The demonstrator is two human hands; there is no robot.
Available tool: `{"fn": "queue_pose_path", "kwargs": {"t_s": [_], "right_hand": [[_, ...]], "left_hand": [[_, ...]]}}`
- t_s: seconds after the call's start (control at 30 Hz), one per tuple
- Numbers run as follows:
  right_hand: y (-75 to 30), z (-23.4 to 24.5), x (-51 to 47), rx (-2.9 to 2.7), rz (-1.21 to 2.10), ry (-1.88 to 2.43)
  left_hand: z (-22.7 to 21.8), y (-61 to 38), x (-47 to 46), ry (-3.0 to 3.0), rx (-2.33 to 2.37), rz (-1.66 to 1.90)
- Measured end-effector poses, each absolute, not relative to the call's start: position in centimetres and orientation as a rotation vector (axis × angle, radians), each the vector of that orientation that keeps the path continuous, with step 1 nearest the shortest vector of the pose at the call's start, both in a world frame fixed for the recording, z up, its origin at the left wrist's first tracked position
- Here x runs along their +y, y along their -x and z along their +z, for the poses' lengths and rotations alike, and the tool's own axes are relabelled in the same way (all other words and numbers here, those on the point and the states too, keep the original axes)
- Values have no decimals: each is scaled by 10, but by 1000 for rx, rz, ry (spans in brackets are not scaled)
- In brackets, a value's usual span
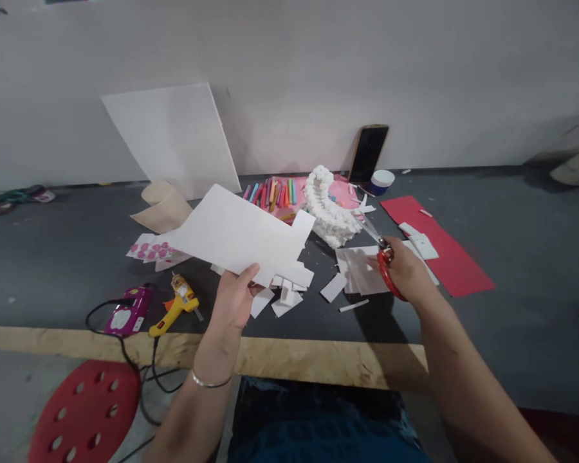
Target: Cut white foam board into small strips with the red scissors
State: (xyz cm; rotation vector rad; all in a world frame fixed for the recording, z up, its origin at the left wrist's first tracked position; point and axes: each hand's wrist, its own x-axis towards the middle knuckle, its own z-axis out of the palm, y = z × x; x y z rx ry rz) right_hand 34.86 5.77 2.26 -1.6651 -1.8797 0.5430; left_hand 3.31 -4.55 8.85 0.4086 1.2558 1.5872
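My left hand (236, 296) pinches the near edge of a white sheet of card (241, 235), thumb on top, holding it tilted above the table. A notch is cut from the sheet's right side. In my right hand (408, 267) is a pair of red-handled scissors (385, 260), its blades pointing up and left, away from the card. Cut white pieces (287, 302) lie beneath and beside the sheet. Below the scissors rest some thin white sheets (359, 270). A curved white form with a bumpy surface (325, 209) stands just beyond, between the two hands.
Left lie a yellow glue gun (176, 305), a purple box (131, 310) and black cords. Behind are coloured sticks (275, 193), a white board (174, 138) against the wall, a phone (369, 151) and a small tub (382, 181). Red sheet (444, 251) lies right; a red stool (87, 411) stands below.
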Motion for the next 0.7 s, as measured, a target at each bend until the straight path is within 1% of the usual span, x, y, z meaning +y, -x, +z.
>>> {"fn": "queue_pose_path", "kwargs": {"t_s": [0.13, 0.23, 0.4, 0.53, 0.6, 0.7], "right_hand": [[-347, 9, 63, -2044, 418, 1713], [-346, 9, 64, -2124, 341, 1717], [-353, 30, 50, -2324, 114, 1736], [-351, 51, 34, -2338, 12, 1756], [-341, 53, 28, -2415, 87, 1570], [-317, 43, 26, -2630, 364, 1146]], "left_hand": [[88, -36, -46, -339, 1237, 1642], [85, -38, -47, -272, 1211, 1677], [84, -38, -46, -77, 1237, 1721], [86, -37, -44, 6, 1239, 1779], [85, -38, -44, -2, 1238, 1795], [82, -40, -45, -28, 1230, 1808]]}}
